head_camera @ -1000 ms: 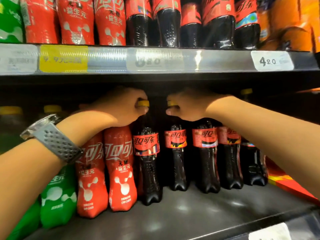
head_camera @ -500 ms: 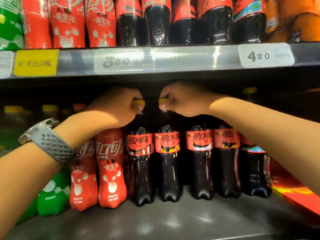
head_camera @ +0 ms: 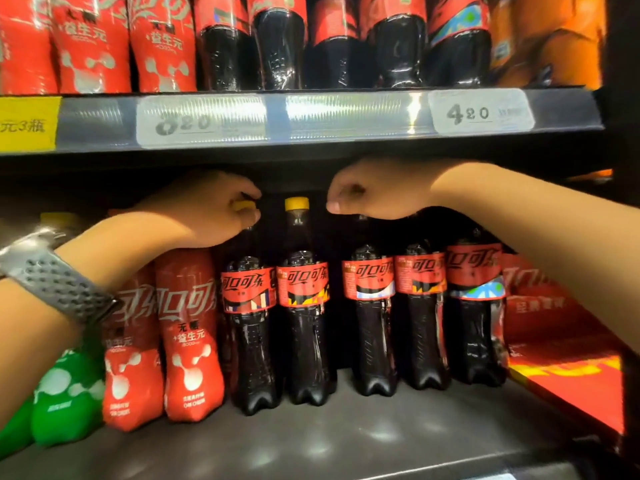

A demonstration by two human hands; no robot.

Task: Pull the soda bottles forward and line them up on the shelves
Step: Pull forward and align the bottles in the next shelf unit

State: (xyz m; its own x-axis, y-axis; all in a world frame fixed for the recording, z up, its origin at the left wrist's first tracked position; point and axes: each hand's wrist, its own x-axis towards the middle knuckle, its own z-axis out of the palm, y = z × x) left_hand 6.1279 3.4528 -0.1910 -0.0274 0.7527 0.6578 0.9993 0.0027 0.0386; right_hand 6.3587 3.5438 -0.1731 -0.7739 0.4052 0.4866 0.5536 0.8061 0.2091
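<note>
head view: left hand [head_camera: 207, 213] still pinches the yellow cap [head_camera: 242, 205] of the leftmost cola bottle [head_camera: 250, 323], which stands up front beside the red sleeved bottles [head_camera: 190, 334]. next cola bottle [head_camera: 302, 323] is now free, cap exposed, base about level with its neighbour, so it looks placed. right hand [head_camera: 374, 192] has let go and shifted right, fingers curled above the third cola bottle [head_camera: 369, 306]; can't tell if it grips that cap. that bottle sits slightly further back, probably next to pull.
</note>
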